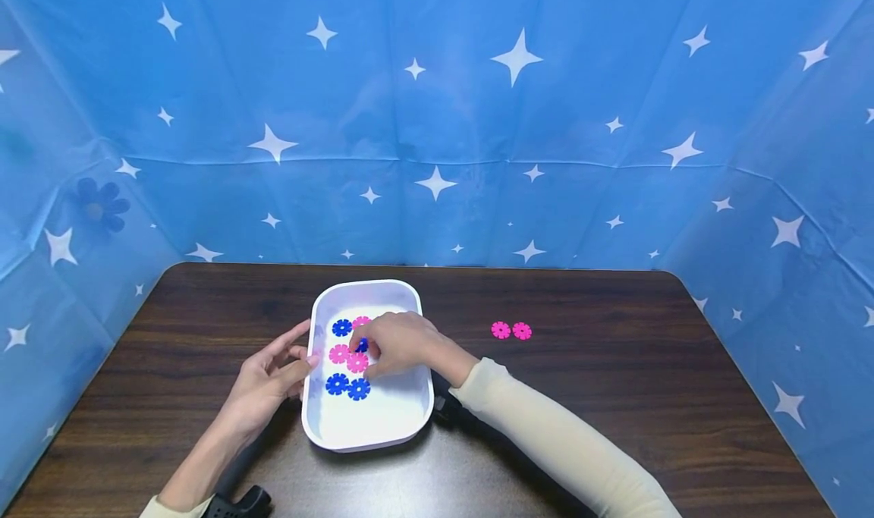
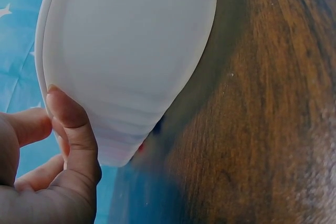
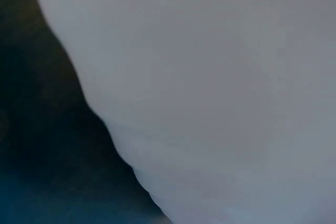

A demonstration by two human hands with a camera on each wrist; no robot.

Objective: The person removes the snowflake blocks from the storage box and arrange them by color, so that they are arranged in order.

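Inside white tray (image 1: 410,415), right hand (image 1: 399,341) on blue disc (image 1: 361,345)

Tray (image 1: 410,419) is sitting on surface (image 1: 614,427), left of centre. Discs (image 1: 348,386) are lying in tray, toward its left side. Two more discs (image 1: 511,331) are lying side by side on surface, well right of tray.
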